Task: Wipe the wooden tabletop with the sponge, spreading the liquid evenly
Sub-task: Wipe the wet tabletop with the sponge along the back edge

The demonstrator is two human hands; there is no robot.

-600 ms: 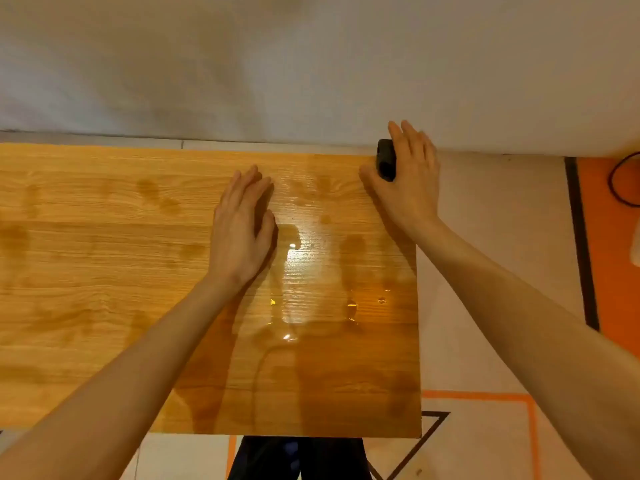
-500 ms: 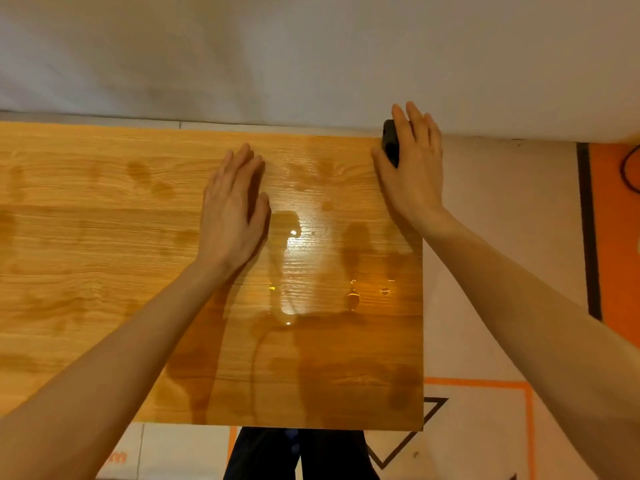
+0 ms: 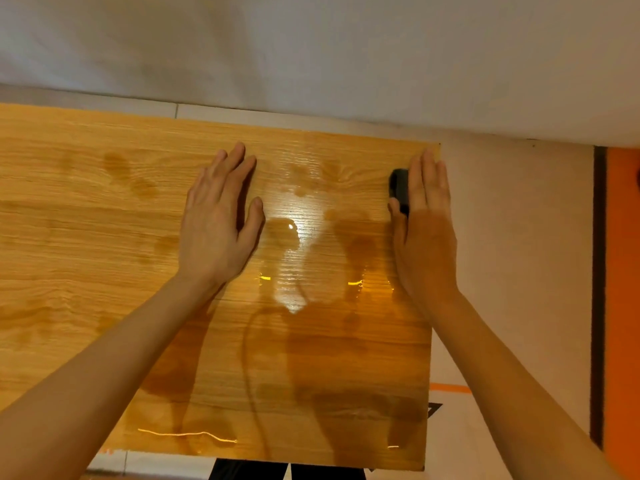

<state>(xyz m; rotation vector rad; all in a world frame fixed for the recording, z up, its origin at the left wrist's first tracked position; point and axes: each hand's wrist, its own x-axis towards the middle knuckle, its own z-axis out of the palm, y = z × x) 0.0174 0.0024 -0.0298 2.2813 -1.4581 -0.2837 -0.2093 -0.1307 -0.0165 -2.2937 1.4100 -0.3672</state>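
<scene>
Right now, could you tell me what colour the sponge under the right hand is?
The sponge is black or very dark grey, seen in the head view beneath the right hand.

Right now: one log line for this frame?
left hand flat on wooden tabletop | right hand pressing dark sponge near right edge | liquid pooled between hands

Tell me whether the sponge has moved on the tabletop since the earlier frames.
Yes. The sponge, under the right hand, has slid toward the person, away from the far edge of the tabletop where it sat before.
</scene>
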